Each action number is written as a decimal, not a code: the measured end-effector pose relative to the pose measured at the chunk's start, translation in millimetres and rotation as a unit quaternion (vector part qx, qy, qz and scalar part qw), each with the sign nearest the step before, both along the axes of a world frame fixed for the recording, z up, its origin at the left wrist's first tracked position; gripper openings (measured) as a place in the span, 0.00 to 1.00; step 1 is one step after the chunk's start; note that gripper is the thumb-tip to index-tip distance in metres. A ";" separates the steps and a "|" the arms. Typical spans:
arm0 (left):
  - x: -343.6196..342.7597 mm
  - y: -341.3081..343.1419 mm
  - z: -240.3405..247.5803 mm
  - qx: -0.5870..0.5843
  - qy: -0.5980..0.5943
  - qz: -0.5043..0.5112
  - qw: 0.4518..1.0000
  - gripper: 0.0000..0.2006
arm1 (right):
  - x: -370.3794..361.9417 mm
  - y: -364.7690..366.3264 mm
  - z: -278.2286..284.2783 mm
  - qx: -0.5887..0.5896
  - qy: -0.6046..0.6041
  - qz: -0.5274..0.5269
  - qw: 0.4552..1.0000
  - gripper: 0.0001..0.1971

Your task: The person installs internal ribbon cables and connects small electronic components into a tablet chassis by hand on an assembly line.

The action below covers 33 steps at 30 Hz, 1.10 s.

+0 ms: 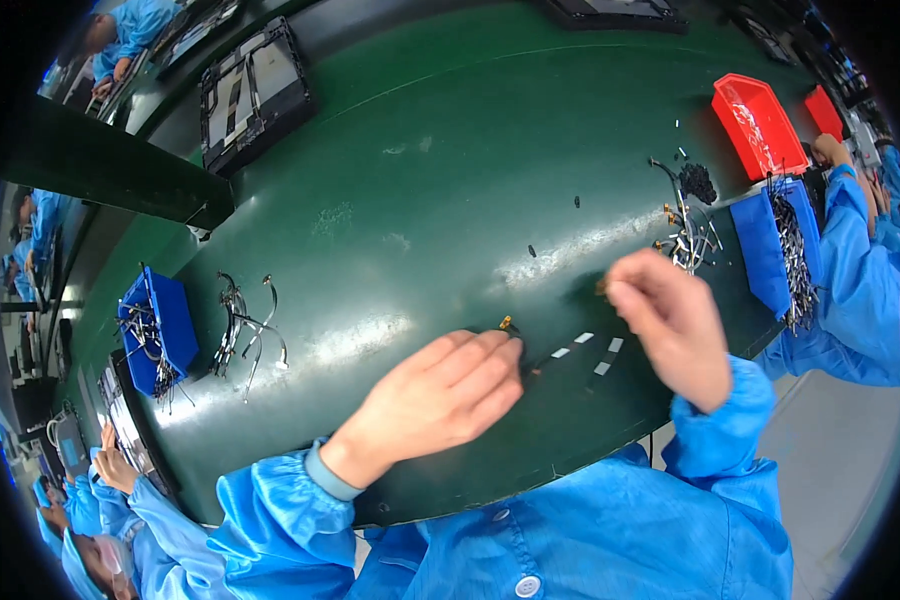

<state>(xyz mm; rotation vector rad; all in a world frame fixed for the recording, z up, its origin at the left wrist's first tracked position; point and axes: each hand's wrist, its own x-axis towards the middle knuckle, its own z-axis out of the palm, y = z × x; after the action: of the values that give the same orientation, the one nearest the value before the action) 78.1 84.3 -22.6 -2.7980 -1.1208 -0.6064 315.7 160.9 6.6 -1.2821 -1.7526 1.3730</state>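
My left hand (435, 395) rests low over the table, its fingers together and curled down. A small gold-coloured connector (507, 323) on a short dark cable sticks out beyond its fingertips; the rest of the cable is hidden under the hand. To the right, my right hand (670, 325) is raised a little, thumb and forefinger pinched on a tiny brownish piece, too small and blurred to name. Between the hands lie small white strips (584, 338), and nearer my right hand another pair of white strips (602, 368).
Loose cables lie in bunches at left (245, 325) and right (685, 235), beside blue bins (177, 320) (760, 250) of cables. A red bin (755, 120) and a black heap (697, 183) are at far right. A black-framed panel (255, 90) stands far left. Co-workers sit on both sides.
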 end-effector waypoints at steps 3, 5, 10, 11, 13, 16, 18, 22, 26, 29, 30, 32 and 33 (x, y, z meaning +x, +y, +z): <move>-23.0 -5.0 7.1 -0.032 0.000 0.033 0.999 0.08 | -24.8 -3.7 -16.4 0.118 -0.096 0.001 0.988 0.03; -31.3 -9.0 9.9 -0.029 0.006 0.050 0.998 0.07 | -27.0 -3.7 -13.8 0.167 -0.150 0.008 0.975 0.04; -9.5 -12.3 20.2 -0.030 -0.031 0.051 0.998 0.09 | -10.3 23.3 -6.1 0.268 -0.159 -0.006 0.950 0.06; 0.6 -12.1 19.2 -0.017 -0.028 0.048 0.998 0.09 | -8.3 35.1 -2.4 0.293 -0.184 0.012 0.938 0.07; 22.1 -5.0 17.7 -0.017 -0.037 0.042 0.998 0.08 | -8.6 55.6 -1.7 0.312 -0.191 0.007 0.931 0.07; 46.0 4.4 14.9 -0.020 -0.017 0.069 0.997 0.10 | -16.7 71.6 -13.6 0.314 -0.185 0.037 0.931 0.09; 58.2 10.5 9.3 -0.021 -0.007 0.090 0.996 0.11 | -17.8 75.0 -20.7 0.304 -0.179 0.071 0.933 0.10; 72.0 22.9 0.2 0.001 0.035 0.089 0.995 0.15 | -11.4 78.3 -26.3 0.356 -0.176 0.100 0.912 0.07; 71.2 23.3 -3.2 -0.027 -0.037 0.055 0.997 0.15 | -11.4 77.3 -30.0 0.389 -0.179 0.098 0.898 0.04; 68.2 16.6 3.9 -0.053 -0.054 0.055 0.996 0.15 | -2.6 80.2 -27.8 0.397 -0.190 0.133 0.888 0.05; 66.5 15.8 6.4 -0.065 -0.055 0.066 0.994 0.15 | -1.3 81.4 -27.6 0.394 -0.191 0.133 0.889 0.05; 60.5 16.2 9.9 -0.072 -0.051 0.111 0.990 0.15 | 1.9 83.1 -26.7 0.383 -0.176 0.151 0.894 0.06; 58.7 16.6 9.6 -0.076 -0.046 0.157 0.984 0.16 | 3.7 82.2 -26.4 0.380 -0.179 0.150 0.895 0.06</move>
<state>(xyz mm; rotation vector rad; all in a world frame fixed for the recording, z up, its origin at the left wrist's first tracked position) 136.8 100.9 -13.0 -2.6487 -1.6491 -0.6471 319.4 243.0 -19.7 -0.8610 -2.4706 0.4573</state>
